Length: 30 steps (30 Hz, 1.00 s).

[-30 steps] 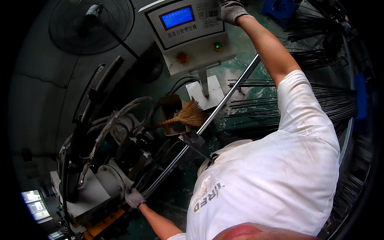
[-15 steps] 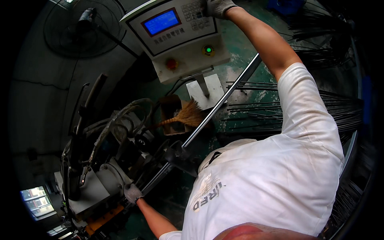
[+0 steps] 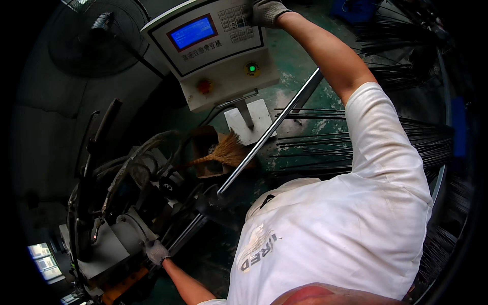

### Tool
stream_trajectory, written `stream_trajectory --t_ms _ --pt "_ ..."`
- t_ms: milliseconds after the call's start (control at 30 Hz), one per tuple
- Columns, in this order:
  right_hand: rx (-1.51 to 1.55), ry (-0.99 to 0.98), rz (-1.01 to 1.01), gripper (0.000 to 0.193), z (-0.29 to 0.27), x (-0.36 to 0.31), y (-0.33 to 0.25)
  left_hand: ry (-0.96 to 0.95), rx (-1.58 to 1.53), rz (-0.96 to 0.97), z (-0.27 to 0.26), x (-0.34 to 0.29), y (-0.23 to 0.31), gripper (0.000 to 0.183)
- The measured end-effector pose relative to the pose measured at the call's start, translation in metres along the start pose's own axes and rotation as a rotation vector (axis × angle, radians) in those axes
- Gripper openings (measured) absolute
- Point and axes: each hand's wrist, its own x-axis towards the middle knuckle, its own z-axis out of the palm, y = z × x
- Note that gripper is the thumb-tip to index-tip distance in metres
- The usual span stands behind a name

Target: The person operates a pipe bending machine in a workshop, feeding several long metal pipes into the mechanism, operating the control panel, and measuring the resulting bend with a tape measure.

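Steel tube [image 3: 264, 140] seated in bender [image 3: 127, 223] | left hand [image 3: 156, 251] closed on tube's near end | right hand [image 3: 267, 11] fingers pressing far control panel [image 3: 213, 51] keypad, grasping nothing | loading done, bending not yet visible

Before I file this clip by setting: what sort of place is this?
Most likely a metalworking shop: a control panel with a blue screen and push buttons, a long metal tube fed into a machine, and bundles of thin metal rods on a green floor.

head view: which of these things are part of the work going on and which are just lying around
In use:
- control panel, right hand on its keypad
- long metal tube
- bending machine, left hand at it

Lying about:
- straw broom
- thin dark rods on the floor
- fan
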Motion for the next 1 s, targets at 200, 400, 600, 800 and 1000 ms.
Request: stream_trajectory --t_ms 200,400,600,800,1000 --pt "0.057 -0.012 0.024 0.103 -0.010 -0.001 -0.009 -0.002 0.015 -0.063 0.007 0.006 -0.005 0.037" --pt "0.185 0.063 -0.040 0.085 -0.011 0.004 0.008 -0.022 0.002 -0.076 0.002 0.005 -0.001 0.040" --pt "0.232 0.119 -0.027 0.071 -0.011 0.010 -0.002 -0.020 -0.002 -0.060 0.000 0.004 -0.011 0.042" --pt "0.199 0.147 -0.017 0.073 -0.007 0.007 0.000 -0.064 0.013 -0.071 -0.002 0.004 -0.002 0.047" --pt "0.105 0.094 0.026 0.097 0.007 0.006 -0.001 -0.026 0.084 -0.093 0.002 0.007 -0.006 0.044"
